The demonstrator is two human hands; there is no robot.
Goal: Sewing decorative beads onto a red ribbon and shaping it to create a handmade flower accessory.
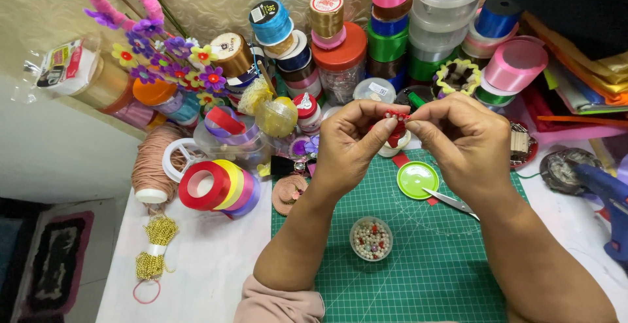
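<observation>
Head view shows the left hand (350,145) and right hand (463,141) pinching a small red ribbon piece (396,117) between fingertips above the green cutting mat (418,277), with a bead cup (371,238) at 6 o'clock.

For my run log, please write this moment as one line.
left hand: pinches red ribbon piece | right hand: pinches same piece | below: bead cup, green lid, scissors on green mat

Glossy satin ribbon spools (219,185), matt green cutting mat (432,277), metal scissors (451,202).
</observation>
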